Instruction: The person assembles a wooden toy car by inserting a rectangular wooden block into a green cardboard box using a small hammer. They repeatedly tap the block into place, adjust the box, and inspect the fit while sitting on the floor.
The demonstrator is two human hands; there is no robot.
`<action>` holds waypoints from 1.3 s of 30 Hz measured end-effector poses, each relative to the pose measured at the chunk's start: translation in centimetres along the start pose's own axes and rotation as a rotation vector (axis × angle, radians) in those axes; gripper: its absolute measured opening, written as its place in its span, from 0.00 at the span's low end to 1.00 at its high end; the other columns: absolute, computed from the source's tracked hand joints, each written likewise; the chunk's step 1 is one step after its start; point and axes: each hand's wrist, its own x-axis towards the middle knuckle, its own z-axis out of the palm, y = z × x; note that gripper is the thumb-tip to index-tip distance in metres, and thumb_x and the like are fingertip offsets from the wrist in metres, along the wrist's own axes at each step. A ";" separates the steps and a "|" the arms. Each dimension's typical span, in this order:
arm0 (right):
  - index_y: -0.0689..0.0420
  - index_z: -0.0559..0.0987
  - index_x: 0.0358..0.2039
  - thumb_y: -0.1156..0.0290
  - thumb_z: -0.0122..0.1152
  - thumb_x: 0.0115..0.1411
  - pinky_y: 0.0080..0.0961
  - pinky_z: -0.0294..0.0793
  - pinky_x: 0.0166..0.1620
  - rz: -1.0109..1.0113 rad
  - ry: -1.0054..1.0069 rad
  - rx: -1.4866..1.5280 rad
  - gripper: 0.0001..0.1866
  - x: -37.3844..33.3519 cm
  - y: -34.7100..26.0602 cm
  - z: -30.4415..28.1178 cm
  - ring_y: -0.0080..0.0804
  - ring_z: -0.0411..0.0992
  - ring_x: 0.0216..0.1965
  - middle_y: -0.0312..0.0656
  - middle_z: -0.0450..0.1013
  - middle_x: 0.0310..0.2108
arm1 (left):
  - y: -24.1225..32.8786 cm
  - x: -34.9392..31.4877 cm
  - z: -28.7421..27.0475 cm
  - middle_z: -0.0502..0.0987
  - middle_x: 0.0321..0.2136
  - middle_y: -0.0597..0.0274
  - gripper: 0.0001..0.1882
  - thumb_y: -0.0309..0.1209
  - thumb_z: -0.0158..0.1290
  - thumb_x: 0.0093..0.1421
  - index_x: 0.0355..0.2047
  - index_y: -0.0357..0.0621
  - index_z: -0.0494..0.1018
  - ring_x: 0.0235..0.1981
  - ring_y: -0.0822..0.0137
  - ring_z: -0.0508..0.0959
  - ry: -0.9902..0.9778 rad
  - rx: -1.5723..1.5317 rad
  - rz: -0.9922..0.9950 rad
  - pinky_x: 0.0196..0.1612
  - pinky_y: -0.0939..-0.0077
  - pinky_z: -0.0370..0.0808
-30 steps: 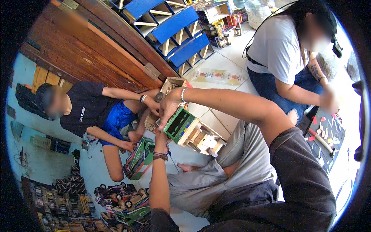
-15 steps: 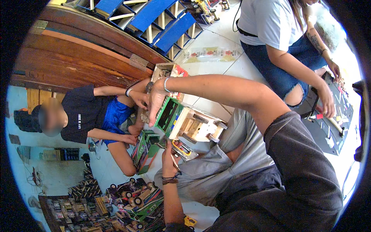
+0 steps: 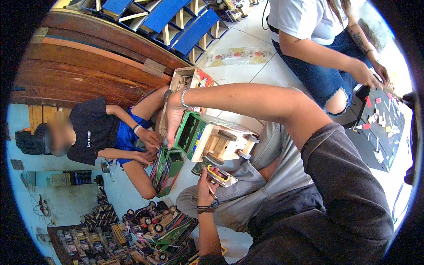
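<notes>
Since a second ago the wooden toy truck (image 3: 212, 139) has tipped further onto its side at frame centre, underside and wheels now facing up, so work on its base goes on. One right hand (image 3: 174, 119) has fingers closed over its green cab; one left hand (image 3: 207, 185) just below grips a grey-yellow tool (image 3: 218, 176).

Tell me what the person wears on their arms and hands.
No gloves. The right hand has a silver bracelet at the wrist and a dark grey sleeve on the upper arm. The left hand has thin dark wristbands.
</notes>
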 end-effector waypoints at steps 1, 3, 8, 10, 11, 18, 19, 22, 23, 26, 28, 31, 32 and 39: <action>0.56 0.74 0.60 0.41 0.62 0.63 0.35 0.70 0.58 0.000 0.000 -0.019 0.36 0.0 0.1 0.2 0.31 0.72 0.52 0.38 0.74 0.54 | -0.1 0.0 -0.2 0.79 0.42 0.58 0.19 0.45 0.53 0.70 0.46 0.40 0.74 0.48 0.62 0.78 0.020 -0.012 0.011 0.52 0.61 0.78; 0.56 0.74 0.59 0.40 0.62 0.62 0.34 0.71 0.58 0.003 0.004 -0.040 0.36 -0.1 0.3 0.5 0.31 0.72 0.51 0.38 0.75 0.53 | -0.5 0.1 -0.4 0.79 0.44 0.57 0.18 0.42 0.55 0.69 0.48 0.39 0.73 0.50 0.61 0.78 0.030 -0.019 0.038 0.53 0.59 0.78; 0.56 0.74 0.59 0.38 0.63 0.61 0.34 0.71 0.57 0.076 -0.051 0.106 0.38 -0.4 0.1 0.8 0.31 0.71 0.52 0.39 0.76 0.51 | -0.8 -0.3 -1.1 0.78 0.50 0.55 0.18 0.34 0.54 0.70 0.56 0.39 0.71 0.52 0.62 0.78 -0.045 0.014 0.051 0.57 0.57 0.76; 0.57 0.73 0.61 0.34 0.62 0.58 0.34 0.70 0.59 0.179 -0.114 0.253 0.42 -1.0 -0.1 1.0 0.32 0.70 0.55 0.41 0.73 0.56 | -1.1 -0.6 -1.4 0.78 0.51 0.54 0.17 0.32 0.53 0.70 0.57 0.39 0.71 0.52 0.61 0.78 -0.049 0.014 0.034 0.58 0.57 0.76; 0.57 0.73 0.61 0.32 0.62 0.57 0.34 0.70 0.59 0.233 -0.146 0.324 0.45 -1.4 -0.1 1.2 0.32 0.70 0.56 0.42 0.72 0.58 | -1.2 -0.7 -1.5 0.78 0.51 0.54 0.17 0.31 0.53 0.71 0.57 0.39 0.71 0.51 0.61 0.78 -0.094 0.001 0.048 0.58 0.57 0.76; 0.64 0.73 0.60 0.25 0.60 0.52 0.36 0.71 0.59 0.171 -0.137 0.299 0.54 -3.8 -2.2 0.8 0.42 0.71 0.57 0.50 0.71 0.59 | -1.8 -1.0 -2.6 0.78 0.53 0.54 0.19 0.35 0.54 0.70 0.58 0.42 0.70 0.55 0.56 0.76 -0.118 -0.032 0.051 0.61 0.55 0.74; 0.66 0.73 0.60 0.25 0.61 0.52 0.36 0.71 0.59 0.148 -0.147 0.295 0.54 -4.0 -2.5 0.6 0.43 0.71 0.57 0.52 0.72 0.58 | -1.8 -1.1 -2.6 0.77 0.53 0.54 0.19 0.35 0.54 0.70 0.58 0.42 0.70 0.56 0.56 0.77 -0.105 -0.055 0.052 0.61 0.56 0.74; 0.69 0.73 0.59 0.25 0.61 0.52 0.37 0.73 0.58 0.189 -0.132 0.295 0.55 -4.2 -2.8 0.6 0.43 0.72 0.57 0.53 0.72 0.57 | -1.3 -1.9 -1.6 0.78 0.50 0.55 0.19 0.37 0.55 0.70 0.56 0.42 0.71 0.53 0.58 0.78 -0.073 -0.047 0.086 0.58 0.57 0.76; 0.70 0.73 0.59 0.26 0.61 0.52 0.37 0.73 0.57 0.214 -0.122 0.294 0.55 -4.2 -2.8 0.6 0.43 0.72 0.57 0.54 0.72 0.57 | -0.8 -2.3 -0.9 0.78 0.49 0.56 0.19 0.38 0.55 0.70 0.55 0.42 0.71 0.51 0.59 0.78 -0.068 -0.041 0.106 0.57 0.57 0.77; 0.71 0.73 0.58 0.27 0.63 0.51 0.37 0.75 0.55 0.298 -0.078 0.361 0.56 -3.9 -2.4 1.5 0.43 0.73 0.55 0.55 0.73 0.56 | 2.0 -3.4 1.5 0.78 0.42 0.61 0.17 0.41 0.54 0.70 0.52 0.43 0.71 0.45 0.64 0.78 -0.057 -0.056 0.238 0.54 0.61 0.77; 0.71 0.72 0.58 0.28 0.65 0.49 0.37 0.76 0.53 0.360 0.017 0.396 0.56 -3.6 -2.5 2.1 0.44 0.75 0.53 0.55 0.74 0.54 | 4.6 -4.3 3.5 0.77 0.40 0.63 0.17 0.42 0.53 0.71 0.51 0.43 0.71 0.42 0.65 0.77 0.030 -0.050 0.359 0.52 0.62 0.77; 0.71 0.74 0.54 0.27 0.67 0.47 0.35 0.76 0.50 0.364 0.066 0.363 0.55 -4.2 -3.2 2.8 0.43 0.76 0.49 0.54 0.77 0.49 | 7.8 -5.8 6.1 0.75 0.47 0.62 0.21 0.44 0.51 0.72 0.56 0.43 0.69 0.46 0.67 0.76 -0.093 -0.086 0.507 0.53 0.63 0.75; 0.71 0.75 0.52 0.27 0.67 0.47 0.35 0.77 0.49 0.359 0.090 0.378 0.54 -4.4 -3.8 3.2 0.43 0.77 0.47 0.54 0.78 0.47 | 8.3 -6.1 6.8 0.75 0.48 0.62 0.22 0.43 0.52 0.71 0.57 0.42 0.68 0.45 0.67 0.76 -0.083 -0.059 0.479 0.54 0.63 0.75; 0.67 0.74 0.57 0.27 0.68 0.43 0.43 0.73 0.56 0.399 0.383 0.093 0.56 -9.0 -9.0 6.9 0.54 0.74 0.55 0.58 0.75 0.54 | 4.5 -7.3 10.2 0.72 0.38 0.70 0.22 0.38 0.61 0.65 0.54 0.46 0.66 0.34 0.79 0.75 0.095 0.123 0.668 0.40 0.86 0.71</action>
